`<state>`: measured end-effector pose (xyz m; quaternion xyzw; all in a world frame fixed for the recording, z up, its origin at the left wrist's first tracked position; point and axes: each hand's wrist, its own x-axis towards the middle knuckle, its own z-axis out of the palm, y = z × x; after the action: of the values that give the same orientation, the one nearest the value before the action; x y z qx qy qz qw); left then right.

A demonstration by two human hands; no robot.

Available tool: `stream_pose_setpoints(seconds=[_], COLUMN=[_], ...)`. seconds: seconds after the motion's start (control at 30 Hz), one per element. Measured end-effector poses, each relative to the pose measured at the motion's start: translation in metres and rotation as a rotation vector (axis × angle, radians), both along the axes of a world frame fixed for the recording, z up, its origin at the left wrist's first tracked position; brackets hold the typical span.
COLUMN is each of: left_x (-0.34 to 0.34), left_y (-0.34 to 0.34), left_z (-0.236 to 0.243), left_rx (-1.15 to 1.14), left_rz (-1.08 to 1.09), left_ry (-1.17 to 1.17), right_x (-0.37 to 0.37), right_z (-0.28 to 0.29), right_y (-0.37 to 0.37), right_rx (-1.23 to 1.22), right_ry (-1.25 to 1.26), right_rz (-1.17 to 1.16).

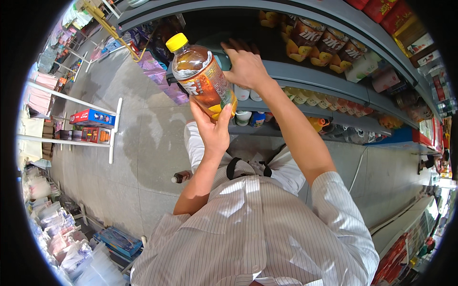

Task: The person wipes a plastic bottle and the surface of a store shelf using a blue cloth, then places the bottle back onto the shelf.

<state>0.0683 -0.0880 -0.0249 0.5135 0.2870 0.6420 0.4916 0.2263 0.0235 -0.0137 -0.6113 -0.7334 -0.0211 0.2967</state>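
Note:
A clear plastic bottle of brown tea (202, 78) with a yellow screw cap is held upright, slightly tilted, in my left hand (212, 131). Its fingers and thumb wrap round the lower part of the orange label. Beyond it my right hand (245, 66) reaches over the grey shelf (305, 74), palm down with fingers spread. Under and beside those fingers shows something bluish green, partly hidden, whose kind I cannot make out. The right thumb is close behind the bottle, and whether it touches is unclear.
Similar bottles (324, 45) stand in a row further right on the shelf. Lower shelves carry small drinks bottles (329, 101) and white tubs. Another dark bottle (181, 177) lies on the floor by my left leg. A white rack (113, 131) with boxed goods stands left.

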Motion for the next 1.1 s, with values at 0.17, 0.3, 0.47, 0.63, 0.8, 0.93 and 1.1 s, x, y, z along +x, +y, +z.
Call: stream_pose_setpoints(seconds=[0.17, 0.3, 0.47, 0.63, 0.8, 0.93, 1.1], left_x=[0.005, 0.024, 0.035, 0.022, 0.019, 0.021, 0.027], left_y=[0.002, -0.004, -0.017, -0.013, -0.006, -0.006, -0.013], left_z=[0.007, 0.0, -0.018, 0.015, 0.029, 0.028, 0.027], left_rx=[-0.048, -0.03, 0.086, 0.152, -0.015, -0.077, -0.104], left_rz=[-0.012, 0.007, 0.15, -0.119, -0.374, -0.441, -0.432], left_ry=[0.006, 0.007, 0.482, 0.446, 0.194, 0.173, 0.157], right_x=[0.014, -0.011, -0.01, 0.027, 0.033, 0.037, 0.038], right_z=[0.0, 0.013, 0.011, 0.007, 0.002, 0.0, -0.002], right_y=[-0.061, -0.134, -0.139, -0.153, -0.159, -0.16, -0.164], right_rx=[0.1, -0.259, -0.176, -0.241, -0.281, -0.267, -0.244], right_ry=[0.824, 1.298, 1.332, 1.635, 1.779, 1.789, 1.778], right_rz=[0.05, 0.356, 0.243, 0.314, 0.466, 0.486, 0.436])
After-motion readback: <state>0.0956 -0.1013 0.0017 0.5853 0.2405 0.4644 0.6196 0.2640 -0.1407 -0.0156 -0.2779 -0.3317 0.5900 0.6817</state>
